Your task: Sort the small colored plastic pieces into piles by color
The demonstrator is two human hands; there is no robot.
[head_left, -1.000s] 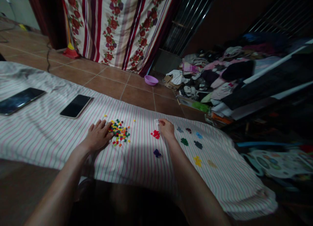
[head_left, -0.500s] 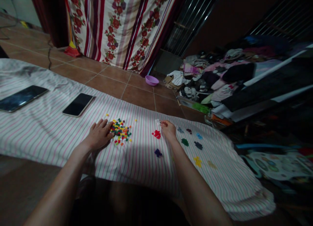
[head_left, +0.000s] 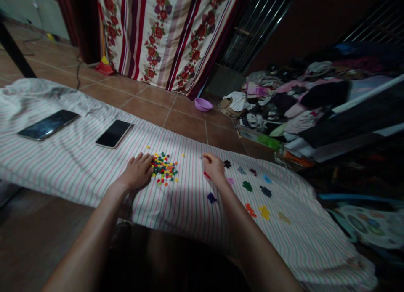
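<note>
My left hand (head_left: 138, 171) lies flat with its fingers spread on the striped cloth, fingertips at the left edge of a mixed heap of small coloured pieces (head_left: 164, 168). To the right, my right hand (head_left: 215, 168) has its fingers pinched together just above the cloth. Whatever is between those fingertips is too small to make out. Under and beside this hand, a red cluster (head_left: 206, 174) is mostly covered, and a pink cluster (head_left: 230, 181) shows by the wrist. Sorted nearby are a black cluster (head_left: 227, 163), a dark blue cluster (head_left: 211, 197) and a green cluster (head_left: 247, 186).
An orange cluster (head_left: 251, 210) and a yellow cluster (head_left: 264, 212) lie by my right forearm. A phone (head_left: 114, 134) and a tablet-like device (head_left: 49, 124) rest on the left. Beyond the cloth, a purple basin (head_left: 203, 104) and piled clothes (head_left: 293, 98) are on the floor.
My right hand has shifted left across the cloth, now covering the white and most of the red cluster. Black, pink and orange clusters have come into sight. My left hand stays by the heap.
</note>
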